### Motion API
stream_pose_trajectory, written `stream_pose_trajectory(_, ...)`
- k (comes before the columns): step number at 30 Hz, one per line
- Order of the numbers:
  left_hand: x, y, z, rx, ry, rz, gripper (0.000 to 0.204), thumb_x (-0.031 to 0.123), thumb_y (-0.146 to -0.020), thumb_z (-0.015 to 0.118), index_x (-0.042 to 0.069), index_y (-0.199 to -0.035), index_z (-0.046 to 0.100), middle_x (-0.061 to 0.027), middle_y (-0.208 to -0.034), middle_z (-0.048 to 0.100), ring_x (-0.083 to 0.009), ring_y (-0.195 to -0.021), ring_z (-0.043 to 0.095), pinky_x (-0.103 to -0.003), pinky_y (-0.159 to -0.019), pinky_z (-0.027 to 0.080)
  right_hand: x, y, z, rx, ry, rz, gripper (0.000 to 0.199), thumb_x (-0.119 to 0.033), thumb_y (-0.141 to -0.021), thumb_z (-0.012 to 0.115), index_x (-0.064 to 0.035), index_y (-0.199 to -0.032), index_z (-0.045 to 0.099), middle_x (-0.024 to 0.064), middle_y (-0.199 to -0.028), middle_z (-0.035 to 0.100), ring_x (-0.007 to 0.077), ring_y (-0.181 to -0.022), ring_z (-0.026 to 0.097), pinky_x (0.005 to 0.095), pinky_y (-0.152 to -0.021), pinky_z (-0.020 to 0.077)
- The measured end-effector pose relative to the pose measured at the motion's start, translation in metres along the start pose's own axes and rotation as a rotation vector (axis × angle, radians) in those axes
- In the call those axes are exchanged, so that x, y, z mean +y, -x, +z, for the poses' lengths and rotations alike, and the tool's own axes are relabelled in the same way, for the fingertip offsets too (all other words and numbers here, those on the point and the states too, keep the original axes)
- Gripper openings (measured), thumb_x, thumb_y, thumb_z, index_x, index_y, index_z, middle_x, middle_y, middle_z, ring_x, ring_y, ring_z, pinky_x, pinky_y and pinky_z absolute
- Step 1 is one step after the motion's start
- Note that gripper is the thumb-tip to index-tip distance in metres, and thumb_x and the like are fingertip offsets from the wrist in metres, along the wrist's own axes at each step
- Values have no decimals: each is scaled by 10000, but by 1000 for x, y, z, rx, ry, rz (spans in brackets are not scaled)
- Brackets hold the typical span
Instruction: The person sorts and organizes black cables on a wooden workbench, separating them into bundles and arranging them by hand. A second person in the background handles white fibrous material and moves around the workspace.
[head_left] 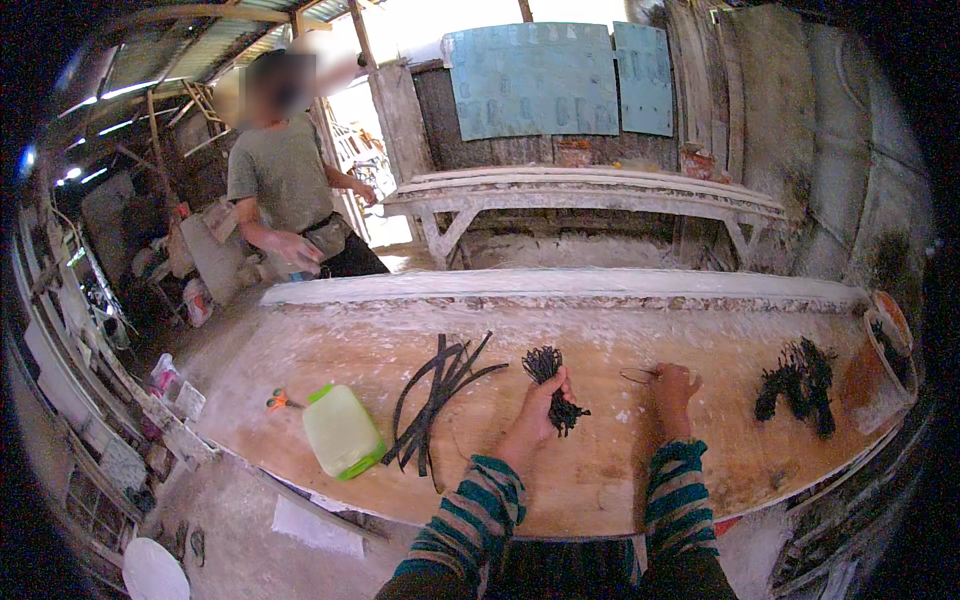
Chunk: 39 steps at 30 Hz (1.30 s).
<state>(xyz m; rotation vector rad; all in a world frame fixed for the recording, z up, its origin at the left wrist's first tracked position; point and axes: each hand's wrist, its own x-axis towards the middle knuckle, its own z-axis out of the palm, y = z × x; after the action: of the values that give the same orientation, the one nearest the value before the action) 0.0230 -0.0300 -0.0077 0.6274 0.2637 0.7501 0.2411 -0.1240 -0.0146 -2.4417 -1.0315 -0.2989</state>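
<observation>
- The left hand (540,410) is curled tight around a bunch of short black strips (553,385). The bunch is held just above the worktop (600,470), and black ends stick out above and below the fist.
- The right hand (674,392) is laid on the worktop at 3 o'clock from the bunch. Its fingers are bent down, and a thin pale loop (637,376) is touched at its 9 o'clock side. How far the hand is open cannot be told.
- Long black strips (436,400) are spread flat on the worktop at 9 o'clock from the left hand.
- A pale jug with a green cap (341,430) is laid on its side at 9 o'clock from the long strips. What is inside cannot be seen.
- Small orange scissors (279,401) are seen at 10 o'clock from the jug.
- A heap of black pieces (798,385) is piled at 3 o'clock from the right hand.
- A round reddish pot (893,345) is stood at the far 3 o'clock edge, with dark bits inside it.
- Another person (285,185) in a grey shirt is seen at 11 o'clock, behind the worktop.
</observation>
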Motion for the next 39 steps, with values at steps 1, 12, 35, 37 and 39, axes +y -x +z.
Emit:
stream_pose_trajectory(1, 0, 1, 3, 9, -15, -2, 168, 216, -810, 607, 77, -830, 516, 1, -646, 488, -111, -564, 473, -258, -533, 424, -2, 0, 4, -35, -42, -40, 124, -264, -714, 632, -188, -808, 657, -14, -893, 620, 222, -984, 517, 604, -934, 184)
stream_pose_trajectory(12, -12, 6, 10, 222, -348, 77, 236, 200, -774, 645, 104, -975, 567, 38, -701, 492, -80, -561, 442, -244, -456, 379, -64, 39, -17, -61, -407, -451, 126, -221, -749, 622, -120, -808, 670, 54, -749, 642, 205, -698, 606, 403, -833, 360)
stream_pose_trajectory(35, -13, 10, 11, 136, -257, -50, 186, 144, -782, 625, 64, -943, 576, -9, -834, 574, -130, -723, 534, -282, -581, 464, -66, 44, -28, -171, -711, -580, 134, -129, -748, 628, -34, -839, 657, 130, -731, 619, 254, -656, 602, 317, -587, 465)
stream_pose_trajectory(37, -11, 11, 11, 106, -297, -69, 184, 152, -781, 626, 63, -935, 579, -12, -831, 569, -137, -721, 536, -288, -584, 469, -67, 45, -32, -197, -721, -560, 136, -136, -754, 632, -31, -837, 655, 122, -722, 619, 227, -642, 597, 305, -581, 459)
stream_pose_trajectory(39, -8, 12, 10, 75, -368, -107, 182, 164, -778, 631, 65, -923, 584, -13, -818, 565, -143, -722, 539, -297, -591, 475, -71, 48, -44, -266, -751, -499, 145, -144, -759, 636, -29, -845, 652, 110, -706, 616, 189, -630, 586, 288, -578, 453)
